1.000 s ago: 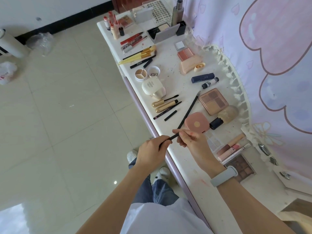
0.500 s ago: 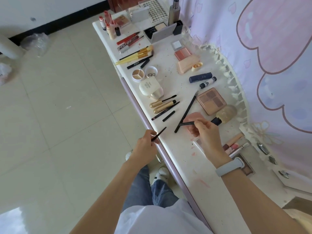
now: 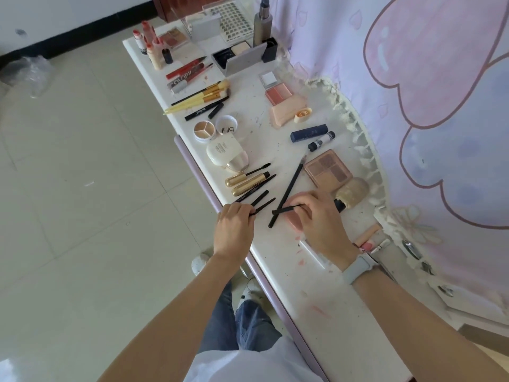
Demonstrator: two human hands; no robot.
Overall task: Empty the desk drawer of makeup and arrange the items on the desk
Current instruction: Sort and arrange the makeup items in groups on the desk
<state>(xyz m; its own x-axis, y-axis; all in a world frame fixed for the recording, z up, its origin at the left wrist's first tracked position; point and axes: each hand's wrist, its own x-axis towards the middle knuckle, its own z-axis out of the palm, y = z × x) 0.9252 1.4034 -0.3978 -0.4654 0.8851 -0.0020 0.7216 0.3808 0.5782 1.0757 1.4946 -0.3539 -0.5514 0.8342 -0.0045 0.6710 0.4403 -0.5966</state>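
Left hand (image 3: 234, 227): pinches thin black pencil (image 3: 263, 206), lining it up beside gold tubes (image 3: 249, 180). Right hand (image 3: 316, 216): pinches short black stick (image 3: 286, 210) across long brush (image 3: 289, 188), awaiting placement on tabletop (image 3: 275, 139).

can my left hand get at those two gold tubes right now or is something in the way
Probably yes. The two gold tubes lie just beyond the left hand with nothing stacked on them, but that hand already pinches a thin black stick, so set it down first.

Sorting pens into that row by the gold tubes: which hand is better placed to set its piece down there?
Left hand: its thin black stick already lies beside the gold tubes; the right hand sits farther off.
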